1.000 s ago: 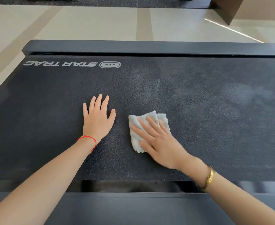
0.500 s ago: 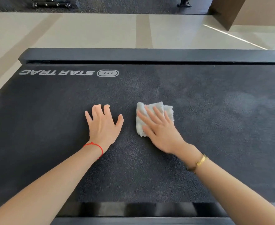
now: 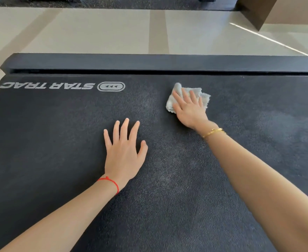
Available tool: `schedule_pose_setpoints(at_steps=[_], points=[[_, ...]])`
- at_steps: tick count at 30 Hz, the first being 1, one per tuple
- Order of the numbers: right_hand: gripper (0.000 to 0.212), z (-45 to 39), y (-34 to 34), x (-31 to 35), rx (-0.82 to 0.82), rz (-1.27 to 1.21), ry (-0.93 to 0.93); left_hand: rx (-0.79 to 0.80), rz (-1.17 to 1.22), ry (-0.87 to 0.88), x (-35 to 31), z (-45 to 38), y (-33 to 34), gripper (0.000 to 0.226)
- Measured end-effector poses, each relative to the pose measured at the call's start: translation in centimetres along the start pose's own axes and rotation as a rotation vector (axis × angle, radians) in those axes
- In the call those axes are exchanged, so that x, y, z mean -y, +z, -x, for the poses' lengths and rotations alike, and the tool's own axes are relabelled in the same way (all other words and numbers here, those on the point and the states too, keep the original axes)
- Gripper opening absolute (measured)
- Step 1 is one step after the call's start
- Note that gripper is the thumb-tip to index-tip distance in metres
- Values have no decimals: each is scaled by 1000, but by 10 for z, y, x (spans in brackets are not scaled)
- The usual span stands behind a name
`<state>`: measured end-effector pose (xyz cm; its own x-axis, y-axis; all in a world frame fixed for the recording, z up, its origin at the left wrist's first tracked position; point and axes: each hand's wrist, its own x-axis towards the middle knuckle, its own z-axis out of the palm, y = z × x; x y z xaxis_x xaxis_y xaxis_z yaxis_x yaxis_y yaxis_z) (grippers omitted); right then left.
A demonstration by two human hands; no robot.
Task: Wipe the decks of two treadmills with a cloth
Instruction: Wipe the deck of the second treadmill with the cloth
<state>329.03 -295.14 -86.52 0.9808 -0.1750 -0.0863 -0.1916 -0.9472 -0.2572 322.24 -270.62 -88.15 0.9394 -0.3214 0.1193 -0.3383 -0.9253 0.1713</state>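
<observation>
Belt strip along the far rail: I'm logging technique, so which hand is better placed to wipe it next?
Probably the right hand: it presses the cloth flat, close to the far rail. The left hand rests bare, nearer the person.

The black treadmill deck [image 3: 58, 142] carries a crumpled white cloth [image 3: 202, 94] near its far edge, the right hand [image 3: 190, 111] flat on it, and the left hand [image 3: 123, 153] flat beside.

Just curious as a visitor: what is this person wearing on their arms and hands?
Both forearms are bare, with no sleeves or gloves in view. The left hand has a thin red string bracelet at its wrist. The right hand has a slim gold bracelet at its wrist.
</observation>
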Motion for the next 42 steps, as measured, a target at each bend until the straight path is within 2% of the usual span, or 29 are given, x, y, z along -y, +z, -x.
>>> schedule_pose_setpoints(at_steps=[4,7,9,12,14,16,18,23,25,28,30,32,35,42], points=[[52,18,19,44,12,-3,-279,25,-27,-5,-1,-1,-2,63],[51,31,17,30,44,-58,-441,32,-42,-9,-1,-1,-2,64],[51,11,8,6,12,-50,-394,34,-36,-9,-2,-1,-3,67],[53,-42,-9,-25,-51,12,-151,36,-28,-11,-3,-2,-4,67],[52,-71,-16,-28,-34,-8,6,39,-33,-13,-2,-2,-4,66],[52,-85,-16,-16,-18,-21,55,37,-34,-15,-1,-2,-3,66],[51,-81,-12,1,-14,-27,-7,34,-34,-17,-2,-2,-3,66],[49,-27,4,4,8,-55,-351,39,-41,-18,-2,-3,-4,66],[49,-24,-1,-16,4,-74,-336,41,-40,-19,-1,-2,-3,66],[51,-43,-17,-46,-8,-69,-125,43,-28,-17,-2,-2,-4,67],[50,-51,-22,-50,-31,-62,-22,39,-15,-19,-2,-2,-4,67],[50,-45,-18,-41,-32,-51,3,38,-7,-19,-2,-2,-5,68],[51,-6,-5,-22,-13,-74,-100,30,7,-17,-2,-2,-5,67],[50,141,11,-4,51,-80,-441,-12,61,-35,-2,1,-1,59]])
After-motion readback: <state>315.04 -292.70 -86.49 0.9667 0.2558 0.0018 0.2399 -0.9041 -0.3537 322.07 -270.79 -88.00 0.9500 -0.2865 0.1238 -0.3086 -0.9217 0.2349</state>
